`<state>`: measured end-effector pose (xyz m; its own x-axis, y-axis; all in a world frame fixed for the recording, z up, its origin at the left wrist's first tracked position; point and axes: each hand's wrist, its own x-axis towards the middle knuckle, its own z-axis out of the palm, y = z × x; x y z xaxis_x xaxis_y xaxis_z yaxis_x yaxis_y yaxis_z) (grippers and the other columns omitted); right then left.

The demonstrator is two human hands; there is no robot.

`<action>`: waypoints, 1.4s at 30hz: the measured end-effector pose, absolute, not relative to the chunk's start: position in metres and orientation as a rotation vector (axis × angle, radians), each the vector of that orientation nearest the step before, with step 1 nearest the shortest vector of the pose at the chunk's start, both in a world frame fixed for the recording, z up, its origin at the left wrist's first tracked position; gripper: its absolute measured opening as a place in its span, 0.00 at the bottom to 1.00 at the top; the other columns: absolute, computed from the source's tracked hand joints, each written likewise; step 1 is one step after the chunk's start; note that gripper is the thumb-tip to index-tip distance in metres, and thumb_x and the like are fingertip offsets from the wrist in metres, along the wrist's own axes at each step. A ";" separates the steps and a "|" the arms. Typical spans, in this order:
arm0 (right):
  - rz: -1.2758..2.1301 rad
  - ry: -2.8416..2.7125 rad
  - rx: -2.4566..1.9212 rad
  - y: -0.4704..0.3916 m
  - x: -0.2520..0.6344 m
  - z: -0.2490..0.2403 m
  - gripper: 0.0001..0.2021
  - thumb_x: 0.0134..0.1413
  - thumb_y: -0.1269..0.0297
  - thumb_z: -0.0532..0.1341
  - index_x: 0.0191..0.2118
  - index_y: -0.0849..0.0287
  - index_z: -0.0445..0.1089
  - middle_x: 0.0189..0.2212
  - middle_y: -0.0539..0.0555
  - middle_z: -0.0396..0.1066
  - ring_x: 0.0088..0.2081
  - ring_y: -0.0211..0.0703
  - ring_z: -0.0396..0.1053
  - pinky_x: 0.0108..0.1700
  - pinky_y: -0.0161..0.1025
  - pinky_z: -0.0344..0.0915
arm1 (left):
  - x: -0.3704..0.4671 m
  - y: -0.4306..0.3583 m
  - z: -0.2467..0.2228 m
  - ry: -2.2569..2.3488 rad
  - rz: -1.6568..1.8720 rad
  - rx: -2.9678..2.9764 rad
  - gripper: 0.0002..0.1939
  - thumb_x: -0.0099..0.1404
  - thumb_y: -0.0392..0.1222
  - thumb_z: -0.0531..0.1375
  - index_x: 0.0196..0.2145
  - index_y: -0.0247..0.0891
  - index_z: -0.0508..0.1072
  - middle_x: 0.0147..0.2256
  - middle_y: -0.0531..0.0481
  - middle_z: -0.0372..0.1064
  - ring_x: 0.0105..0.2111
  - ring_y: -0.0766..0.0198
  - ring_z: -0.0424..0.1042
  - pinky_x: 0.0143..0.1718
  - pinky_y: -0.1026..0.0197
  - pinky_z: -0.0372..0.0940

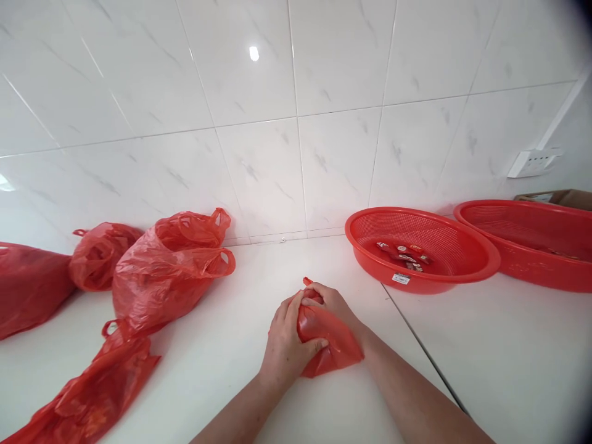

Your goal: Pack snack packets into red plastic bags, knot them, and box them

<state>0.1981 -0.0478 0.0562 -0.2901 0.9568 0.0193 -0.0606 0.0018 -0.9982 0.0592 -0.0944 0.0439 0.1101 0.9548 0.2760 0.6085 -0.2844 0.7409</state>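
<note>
"Clasping what, at the lower centre of the frame?"

"One small red plastic bag (335, 336) — thin, glossy, taut in places, its lower edge flaring out over the white desk (222, 394). Left hand (287, 336) and right hand (330, 300) are both clamped on it, fingers meeting near its top."

"And the containers?"

"At right, an oval red mesh basket (370, 262) holds a few small wrapped packets (409, 258); the red tub (531, 265) at the right edge — contents unclear. Far left, crinkled red bags (160, 277), several bulging."
</note>
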 end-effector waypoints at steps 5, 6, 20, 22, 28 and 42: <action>1.374 -1.473 -1.051 -0.049 0.195 0.054 0.09 0.42 0.58 0.63 0.28 0.57 0.69 0.33 0.53 0.72 0.38 0.47 0.68 0.38 0.41 0.61 | 0.053 -0.092 0.048 1.522 1.046 1.940 0.22 0.55 0.33 0.54 0.48 0.46 0.67 0.41 0.48 0.69 0.42 0.56 0.66 0.43 0.52 0.63; 1.385 -1.483 -1.070 -0.049 0.194 0.054 0.08 0.42 0.59 0.63 0.26 0.58 0.68 0.33 0.53 0.72 0.36 0.46 0.68 0.36 0.41 0.61 | 0.051 -0.091 0.048 1.521 1.049 1.958 0.20 0.55 0.32 0.52 0.45 0.45 0.69 0.39 0.49 0.70 0.40 0.56 0.66 0.41 0.53 0.63; 1.380 -1.544 -1.226 -0.041 0.198 0.042 0.22 0.51 0.47 0.56 0.47 0.55 0.67 0.36 0.55 0.72 0.38 0.46 0.71 0.39 0.41 0.67 | 0.004 -0.113 0.044 1.583 0.891 1.791 0.08 0.57 0.37 0.51 0.23 0.38 0.68 0.25 0.53 0.68 0.25 0.65 0.65 0.24 0.63 0.59; 1.327 -1.570 -1.264 -0.035 0.199 0.036 0.24 0.50 0.46 0.56 0.48 0.55 0.67 0.37 0.55 0.71 0.37 0.46 0.71 0.39 0.41 0.67 | -0.018 -0.131 0.045 1.628 0.928 1.729 0.07 0.57 0.40 0.54 0.26 0.38 0.70 0.28 0.52 0.69 0.27 0.64 0.68 0.26 0.63 0.62; 1.179 -1.727 -1.393 -0.033 0.192 0.025 0.18 0.48 0.50 0.58 0.42 0.52 0.71 0.37 0.53 0.73 0.37 0.46 0.70 0.39 0.41 0.65 | -0.105 -0.187 0.059 2.411 0.906 1.818 0.08 0.54 0.43 0.60 0.33 0.43 0.75 0.53 0.44 0.62 0.55 0.46 0.58 0.53 0.45 0.57; 1.059 -1.807 -1.441 -0.036 0.191 0.024 0.18 0.47 0.51 0.56 0.42 0.53 0.71 0.39 0.54 0.73 0.38 0.46 0.70 0.39 0.41 0.65 | -0.226 -0.191 0.046 2.841 0.500 1.341 0.26 0.56 0.46 0.56 0.54 0.48 0.64 0.57 0.45 0.57 0.54 0.45 0.59 0.50 0.48 0.56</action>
